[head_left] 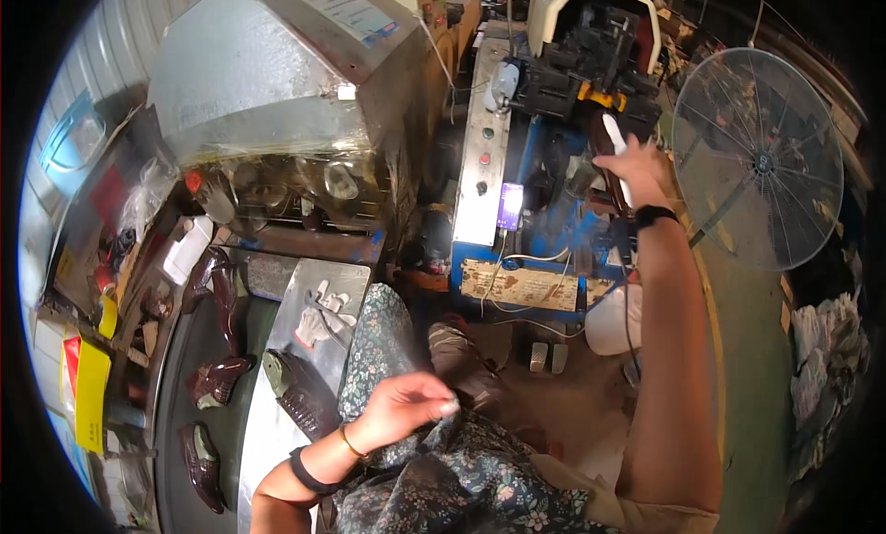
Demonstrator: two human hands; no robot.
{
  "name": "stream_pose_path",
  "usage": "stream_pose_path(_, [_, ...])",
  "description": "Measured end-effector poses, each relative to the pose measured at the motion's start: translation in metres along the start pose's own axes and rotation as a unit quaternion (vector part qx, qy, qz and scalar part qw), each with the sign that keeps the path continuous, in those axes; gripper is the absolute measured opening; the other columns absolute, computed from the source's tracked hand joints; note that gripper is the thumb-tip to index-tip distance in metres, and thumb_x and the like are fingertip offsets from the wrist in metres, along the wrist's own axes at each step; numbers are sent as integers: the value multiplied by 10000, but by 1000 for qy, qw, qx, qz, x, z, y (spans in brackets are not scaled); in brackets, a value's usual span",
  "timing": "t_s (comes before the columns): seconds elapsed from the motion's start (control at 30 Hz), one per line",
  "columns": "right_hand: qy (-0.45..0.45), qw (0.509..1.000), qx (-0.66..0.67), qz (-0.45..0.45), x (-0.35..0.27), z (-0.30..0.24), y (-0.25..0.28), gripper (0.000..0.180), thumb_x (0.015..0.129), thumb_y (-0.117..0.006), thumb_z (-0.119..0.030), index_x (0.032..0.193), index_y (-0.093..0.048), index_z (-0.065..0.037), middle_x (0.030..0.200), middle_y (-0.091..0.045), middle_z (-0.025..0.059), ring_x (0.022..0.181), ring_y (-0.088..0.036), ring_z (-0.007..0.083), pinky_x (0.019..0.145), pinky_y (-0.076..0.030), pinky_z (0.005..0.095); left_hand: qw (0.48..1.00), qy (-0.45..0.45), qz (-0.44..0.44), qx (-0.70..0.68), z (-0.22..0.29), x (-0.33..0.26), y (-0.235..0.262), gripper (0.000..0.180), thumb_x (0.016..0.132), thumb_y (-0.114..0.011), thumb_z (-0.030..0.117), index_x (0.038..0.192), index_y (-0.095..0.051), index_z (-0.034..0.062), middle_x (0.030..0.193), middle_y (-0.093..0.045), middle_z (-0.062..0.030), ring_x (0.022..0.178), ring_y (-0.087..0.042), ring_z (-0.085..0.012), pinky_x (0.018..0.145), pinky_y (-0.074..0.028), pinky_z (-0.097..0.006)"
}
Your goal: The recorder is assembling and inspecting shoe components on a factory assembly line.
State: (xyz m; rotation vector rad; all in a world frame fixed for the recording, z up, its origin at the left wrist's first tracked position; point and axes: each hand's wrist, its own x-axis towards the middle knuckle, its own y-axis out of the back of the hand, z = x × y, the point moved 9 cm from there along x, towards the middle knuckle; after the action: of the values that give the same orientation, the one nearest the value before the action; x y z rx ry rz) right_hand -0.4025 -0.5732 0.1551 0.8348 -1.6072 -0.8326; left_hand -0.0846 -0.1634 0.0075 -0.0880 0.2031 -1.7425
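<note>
Left of your left-hand fingers: dark glossy shoes (218, 379) sit on the conveyor belt (189, 349), and a pair of white work gloves (323, 314) lies on the metal counter (305, 294) just above them. Your left hand (406, 407) rests on your floral apron (461, 479), fingers curled and pressed together, apparently pinching the cloth. Keep it there, away from the machine. Your right hand (637, 169) is stretched out to the blue machine (554, 165), fingers wrapped around a dark shoe (604, 151) with a white strip at its head, right under the black clamps (591, 68). Seat it square and keep your fingertips behind the clamp line. Fan (757, 160) stands beyond your right fingers, apart.
</note>
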Motion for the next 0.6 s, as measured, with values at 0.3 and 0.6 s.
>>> stream_pose_path(0.3, [148, 957, 231, 99, -111, -41, 31, 826, 635, -759, -227, 1367, -414, -62, 1331, -480, 197, 1256, -455, 336, 1029, -381, 413, 990, -83, 105, -41, -9, 42, 42, 358, 965, -561, 159, 1284, -511, 6, 1209, -592, -50, 1127, -529, -99, 986, -416, -262])
stream_pose_path(0.6, [141, 498, 689, -507, -376, -215, 2, 1067, 777, -760, -408, 1517, -54, -104, 1460, -326, 208, 1276, -426, 329, 1038, -363, 462, 962, -107, 247, 44, -4, 11, 121, 570, 938, -523, 462, 1302, -446, 30, 1115, -602, -76, 1007, -563, -184, 889, -459, -330])
